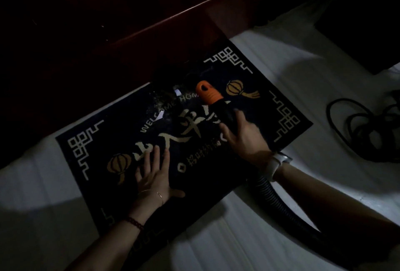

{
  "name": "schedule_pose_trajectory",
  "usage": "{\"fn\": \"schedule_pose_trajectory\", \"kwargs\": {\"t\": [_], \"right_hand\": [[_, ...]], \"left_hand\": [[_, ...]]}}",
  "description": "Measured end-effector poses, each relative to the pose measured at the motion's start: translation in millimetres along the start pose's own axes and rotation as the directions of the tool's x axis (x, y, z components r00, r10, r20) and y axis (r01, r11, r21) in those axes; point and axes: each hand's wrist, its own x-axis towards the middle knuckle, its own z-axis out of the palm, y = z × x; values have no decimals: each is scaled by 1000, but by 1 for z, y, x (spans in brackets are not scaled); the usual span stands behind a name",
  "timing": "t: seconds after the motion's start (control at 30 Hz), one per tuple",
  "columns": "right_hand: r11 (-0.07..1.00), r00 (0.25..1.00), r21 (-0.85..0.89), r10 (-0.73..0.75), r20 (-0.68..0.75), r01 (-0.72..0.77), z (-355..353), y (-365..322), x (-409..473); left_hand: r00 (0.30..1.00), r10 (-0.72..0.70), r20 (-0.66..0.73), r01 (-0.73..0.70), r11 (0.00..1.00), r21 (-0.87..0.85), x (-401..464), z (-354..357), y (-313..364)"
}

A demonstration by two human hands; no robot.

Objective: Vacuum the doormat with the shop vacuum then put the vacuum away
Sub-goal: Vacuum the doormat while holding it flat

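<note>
**Doormat on pale floor, dim room**

Light floor (270,238), dark red door (151,21) at 12 o'clock. One doormat (249,97), centre frame; two lanterns, paper scraps (178,92) near WELCOME HOME. One orange nozzle (208,92) on mat. Right hand (243,134) grips black wand; left hand (154,174) flat, fingers spread, pressing mat. Ribbed hose (275,197) at 5 o'clock; coiled cord (357,132) at 3.

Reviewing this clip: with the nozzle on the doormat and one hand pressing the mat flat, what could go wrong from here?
1. The white paper scraps beside the debris pile may clog the orange nozzle held by the right hand.
2. If the left hand, flat on the doormat, lifts, suction could probably pull the mat up.
3. The loose cord on the floor to the right might tangle or trip when the vacuum is put away.
</note>
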Motion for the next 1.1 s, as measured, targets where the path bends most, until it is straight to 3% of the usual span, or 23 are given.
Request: {"fn": "schedule_pose_trajectory", "kwargs": {"t": [0.17,0.27,0.53,0.6,0.73,0.83,0.9,1.1], "right_hand": [[980,960,86,192,-203,-178,-34,19,27],[967,943,137,242,-228,-215,-41,25,38],[1000,1000,14,12,-14,-12,4,2,-4],[1000,1000,-25,-10,-19,9,-4,6,-7],[992,965,38,127,-230,-121,-31,17,20],[961,915,110,276,-294,-255,-51,24,42],[965,931,73,264,-251,-254,-52,23,46],[999,999,20,45,19,-46,-10,3,-2]], "left_hand": [[1000,-3,8,3,1000,-16,2,-2,1],[1000,-15,9,15,1000,-15,2,-3,2],[1000,-2,-3,2,1000,-10,2,1,-1],[1000,-5,-11,5,1000,-6,2,2,0],[1000,0,2,0,1000,-12,3,1,-1],[1000,-10,1,10,1000,-16,2,0,1],[1000,-10,0,10,1000,-15,2,-1,2],[1000,-12,-4,12,1000,3,2,0,0]]}}
